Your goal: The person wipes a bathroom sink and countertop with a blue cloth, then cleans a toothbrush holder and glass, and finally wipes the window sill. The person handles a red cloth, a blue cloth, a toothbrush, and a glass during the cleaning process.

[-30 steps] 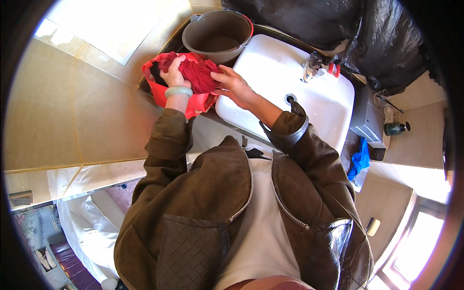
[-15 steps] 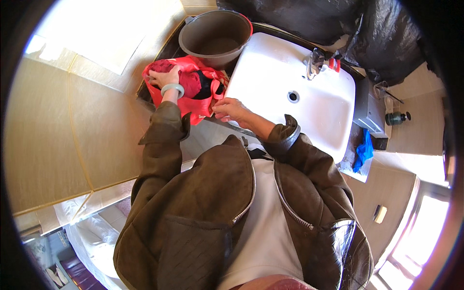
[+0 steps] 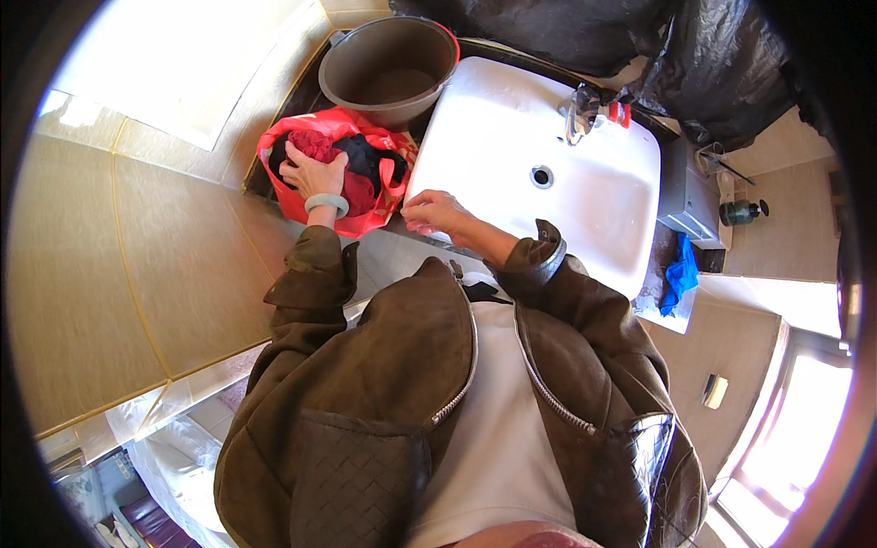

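A red plastic bag [image 3: 294,206] stands with its mouth wide on the counter, left of the sink. Dark red cloth [image 3: 312,144] and black cloth [image 3: 363,157] are bunched inside it. My left hand [image 3: 313,175], with a pale bangle at the wrist, reaches into the bag, its fingers curled into the dark red cloth. At the bag's right side, by the sink's near left corner, my right hand [image 3: 437,213] has its fingers bent together. What lies between those fingertips, if anything, is too small to make out.
A brown bucket [image 3: 391,78] stands behind the bag. The white sink [image 3: 493,119] has a faucet [image 3: 581,114] at its back right. Farther right are a blue cloth [image 3: 681,274], a grey box [image 3: 690,196] and a dark pump bottle [image 3: 743,213]. Black plastic sheeting [image 3: 548,32] hangs behind.
The bag's mouth is wider and rounder, and more of the black cloth shows. My left hand has shifted over the dark red cloth, which looks more crumpled. My right hand has barely moved.
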`<state>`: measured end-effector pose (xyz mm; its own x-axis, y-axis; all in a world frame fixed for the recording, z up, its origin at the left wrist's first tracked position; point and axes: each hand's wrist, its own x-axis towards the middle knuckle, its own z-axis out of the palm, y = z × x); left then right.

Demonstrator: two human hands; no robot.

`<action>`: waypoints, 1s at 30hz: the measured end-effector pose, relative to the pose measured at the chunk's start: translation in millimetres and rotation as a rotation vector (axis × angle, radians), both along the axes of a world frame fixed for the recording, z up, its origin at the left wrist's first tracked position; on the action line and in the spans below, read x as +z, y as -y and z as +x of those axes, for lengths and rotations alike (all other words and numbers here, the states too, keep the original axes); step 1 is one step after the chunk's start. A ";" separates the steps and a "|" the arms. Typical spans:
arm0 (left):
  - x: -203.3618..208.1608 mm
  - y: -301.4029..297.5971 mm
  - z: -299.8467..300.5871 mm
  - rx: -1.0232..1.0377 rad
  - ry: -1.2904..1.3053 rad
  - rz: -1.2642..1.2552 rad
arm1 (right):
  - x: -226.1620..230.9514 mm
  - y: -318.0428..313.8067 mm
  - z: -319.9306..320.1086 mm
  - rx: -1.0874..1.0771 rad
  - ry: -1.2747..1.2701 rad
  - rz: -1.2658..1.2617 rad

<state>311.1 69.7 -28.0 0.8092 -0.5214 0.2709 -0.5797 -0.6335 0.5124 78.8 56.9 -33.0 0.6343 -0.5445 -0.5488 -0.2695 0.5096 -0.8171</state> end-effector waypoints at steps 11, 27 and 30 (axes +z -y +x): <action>18.2 -5.7 -19.9 -0.419 0.425 0.310 | -30.2 26.0 70.6 -0.123 0.059 -0.048; 57.7 19.7 74.2 -0.092 0.059 0.682 | 156.0 61.0 24.4 0.002 0.417 -0.320; 57.2 23.8 82.9 -0.171 0.073 0.703 | 194.3 51.9 2.2 0.371 0.102 -1.263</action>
<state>393.9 45.9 29.2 0.6934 -0.7097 -0.1246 -0.7174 -0.6962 -0.0267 80.9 5.0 161.3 0.8637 -0.4289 0.2647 -0.1358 -0.7039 -0.6972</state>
